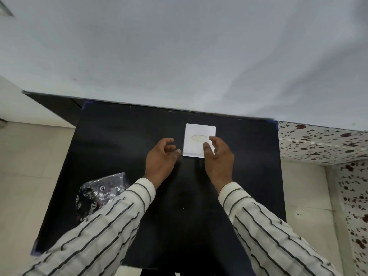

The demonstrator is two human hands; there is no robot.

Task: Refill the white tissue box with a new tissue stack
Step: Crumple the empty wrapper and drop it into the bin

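We are looking at the square white tissue box (196, 144) sitting on the black bench (119, 140). Our left hand (160, 158) and right hand (218, 158) are spreading wide beside it, holding nothing.

black table (119, 136), grey wall (179, 46)

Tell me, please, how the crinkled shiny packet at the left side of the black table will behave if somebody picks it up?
The shiny packet looks wrinkled and slack, so it will probably flex and sag rather than hold its shape. Its glossy film may feel slippery and crackle. It lies flat on the black table, so rolling seems unlikely.
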